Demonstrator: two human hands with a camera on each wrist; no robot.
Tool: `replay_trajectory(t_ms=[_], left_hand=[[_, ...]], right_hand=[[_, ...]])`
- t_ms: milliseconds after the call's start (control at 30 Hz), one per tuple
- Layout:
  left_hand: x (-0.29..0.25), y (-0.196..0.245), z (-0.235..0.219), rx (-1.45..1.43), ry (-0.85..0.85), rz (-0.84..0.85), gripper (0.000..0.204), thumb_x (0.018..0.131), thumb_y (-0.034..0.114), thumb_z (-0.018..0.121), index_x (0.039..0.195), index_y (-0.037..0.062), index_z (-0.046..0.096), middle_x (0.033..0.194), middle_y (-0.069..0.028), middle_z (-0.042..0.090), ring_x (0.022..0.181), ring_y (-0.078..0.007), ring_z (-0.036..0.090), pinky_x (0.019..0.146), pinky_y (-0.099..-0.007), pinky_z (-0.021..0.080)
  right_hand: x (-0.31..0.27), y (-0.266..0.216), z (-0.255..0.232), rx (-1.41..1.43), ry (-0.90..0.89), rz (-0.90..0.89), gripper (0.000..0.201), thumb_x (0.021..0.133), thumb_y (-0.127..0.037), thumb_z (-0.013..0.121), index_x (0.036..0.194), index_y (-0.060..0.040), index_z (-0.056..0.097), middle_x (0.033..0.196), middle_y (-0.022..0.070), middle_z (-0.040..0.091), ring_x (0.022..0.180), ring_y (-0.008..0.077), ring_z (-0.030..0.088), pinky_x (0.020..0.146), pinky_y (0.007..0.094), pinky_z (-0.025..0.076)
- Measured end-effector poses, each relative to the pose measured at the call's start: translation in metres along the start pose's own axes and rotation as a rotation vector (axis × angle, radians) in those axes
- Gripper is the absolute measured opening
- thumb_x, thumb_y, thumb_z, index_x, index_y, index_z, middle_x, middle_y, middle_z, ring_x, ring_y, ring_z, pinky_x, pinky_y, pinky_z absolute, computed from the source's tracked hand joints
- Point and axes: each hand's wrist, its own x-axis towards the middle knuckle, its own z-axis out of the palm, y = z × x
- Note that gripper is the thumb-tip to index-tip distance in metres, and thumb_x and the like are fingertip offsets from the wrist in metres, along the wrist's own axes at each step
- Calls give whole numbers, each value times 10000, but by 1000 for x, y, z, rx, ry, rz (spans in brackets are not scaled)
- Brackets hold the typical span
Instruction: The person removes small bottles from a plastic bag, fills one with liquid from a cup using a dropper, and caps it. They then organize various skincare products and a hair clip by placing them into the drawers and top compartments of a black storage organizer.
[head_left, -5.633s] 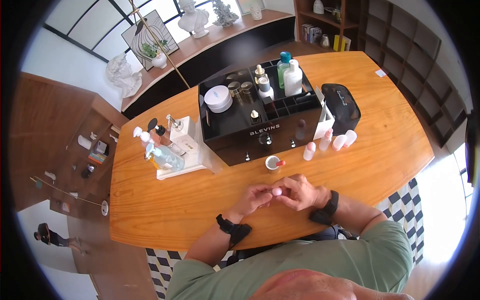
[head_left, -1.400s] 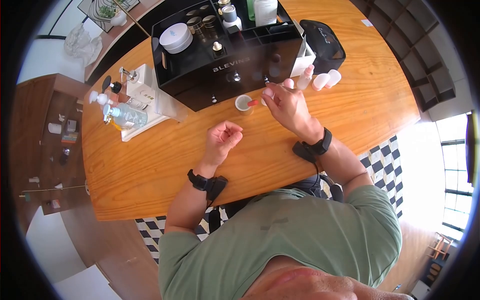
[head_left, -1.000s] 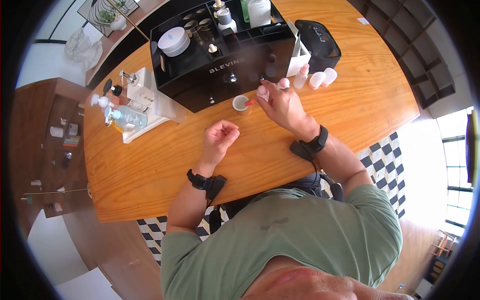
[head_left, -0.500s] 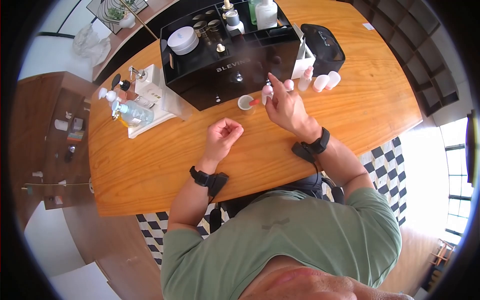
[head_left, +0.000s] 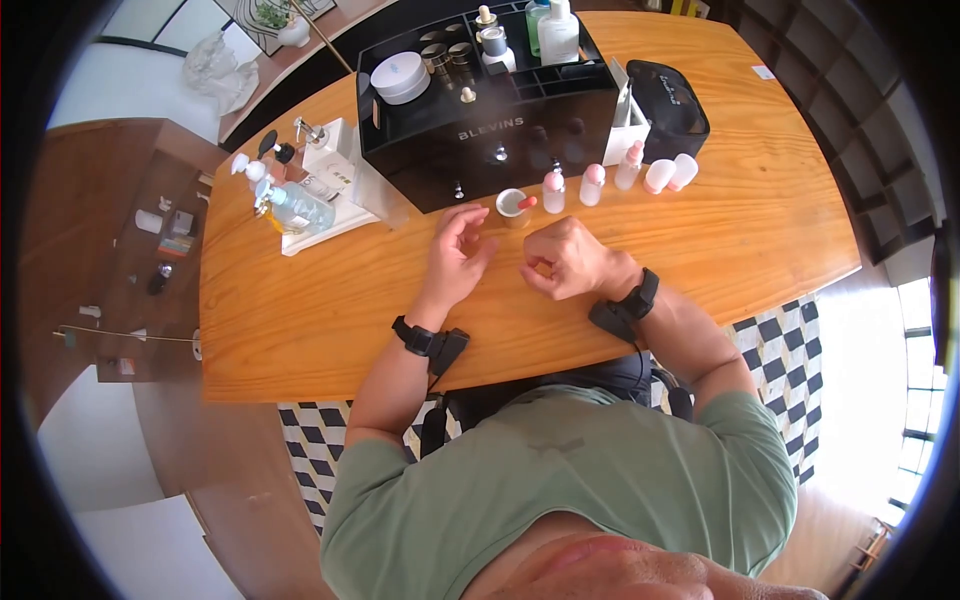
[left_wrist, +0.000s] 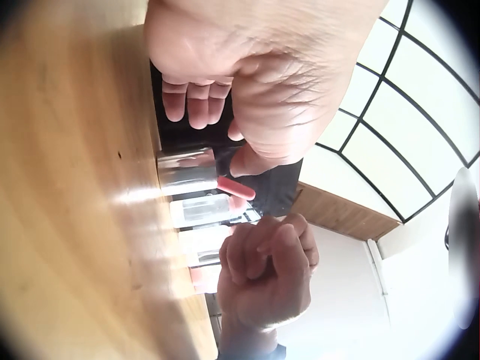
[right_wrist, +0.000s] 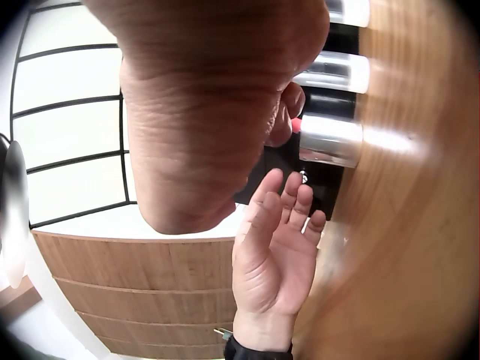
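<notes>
In the head view, the right hand point(head_left: 568, 262) has drawn back from the pink-capped bottles point(head_left: 591, 188) before the black organizer point(head_left: 500, 155). In the left wrist view we see it clenched, nothing visible inside. In the right wrist view we see the left hand point(right_wrist: 277, 266) released, fingers extended.

A small, clear, pale-rimmed cup point(head_left: 512, 204) stands upright near the middle of the wooden counter point(head_left: 350, 320), between its near and far edges, a red-tipped stick point(head_left: 527, 203) jutting over its rim. Toward the right edge, three upright, frosted bottles stand apart in a slanting row: a pink-topped bottle point(head_left: 554, 193), a second pink-topped bottle point(head_left: 592, 187) and a slimmer-topped pink bottle point(head_left: 629, 168).
</notes>
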Motion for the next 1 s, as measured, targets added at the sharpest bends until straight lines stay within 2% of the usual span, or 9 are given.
replay_trajectory(t_ms=[33, 100, 200, 267, 400, 533, 733, 900, 1000], left_hand=[[1, 6, 1, 6, -1, 5, 413, 862, 14, 788, 1250, 39, 649, 1294, -76, 585, 1090, -144, 601, 865, -281, 504], [3, 19, 2, 236, -44, 0, 463, 841, 56, 802, 1272, 42, 635, 1321, -136, 588, 1178, -264, 615, 943, -357, 518], [8, 28, 4, 437, -79, 82, 523, 828, 75, 803, 1306, 19, 599, 1349, -195, 563, 1229, -377, 588, 1010, -426, 507], [11, 29, 9, 478, -65, 124, 530, 818, 30, 781, 1318, 45, 608, 1360, -175, 566, 1239, -367, 582, 1007, -421, 506], [24, 25, 21, 583, -81, 192, 539, 792, 2, 777, 1305, 60, 621, 1332, -171, 589, 1259, -378, 563, 1039, -444, 483], [34, 21, 28, 575, -120, 258, 484, 833, 55, 793, 1272, 52, 590, 1221, -162, 635, 1129, -377, 605, 981, -462, 493], [40, 24, 30, 602, -124, 253, 396, 893, 120, 774, 1218, 19, 570, 1149, -167, 653, 1068, -379, 620, 912, -450, 500], [35, 31, 27, 554, -119, 151, 443, 882, 138, 792, 1245, 11, 572, 1158, -174, 650, 1086, -383, 619, 930, -447, 497], [21, 35, 17, 533, -83, 185, 491, 862, 145, 814, 1271, 9, 578, 1163, -179, 662, 1087, -369, 646, 930, -436, 517]], right_hand=[[0, -1, 0, 0, -52, 25, 204, 757, -41, 743, 665, -40, 561, 604, 113, 611, 540, 313, 624, 495, 383, 479], [0, -1, 1, -1, -103, 44, 195, 767, -48, 739, 676, -34, 567, 613, 121, 618, 557, 323, 634, 507, 392, 491], [-5, 6, 4, -48, -192, 85, 179, 775, -80, 733, 699, -26, 581, 629, 137, 627, 578, 345, 641, 538, 411, 510], [-8, 10, 7, -118, -312, 147, 189, 784, -122, 726, 700, -26, 586, 641, 156, 636, 610, 375, 649, 583, 442, 526], [-7, 7, 6, -117, -341, 105, 191, 784, -148, 718, 691, -29, 601, 649, 174, 644, 633, 393, 656, 615, 460, 535], [-6, 5, 5, -158, -390, 122, 172, 772, -166, 715, 694, -36, 634, 657, 183, 653, 649, 398, 663, 635, 467, 541], [-6, 5, 6, -190, -447, 160, 184, 769, -176, 721, 681, -34, 646, 673, 180, 669, 660, 388, 676, 647, 462, 551], [-7, 4, 7, -150, -393, 113, 207, 782, -194, 683, 644, -49, 630, 618, 196, 633, 583, 396, 658, 588, 467, 546], [-8, 5, 8, -154, -391, 132, 204, 784, -213, 693, 678, -44, 652, 653, 206, 651, 613, 409, 668, 611, 477, 552]])
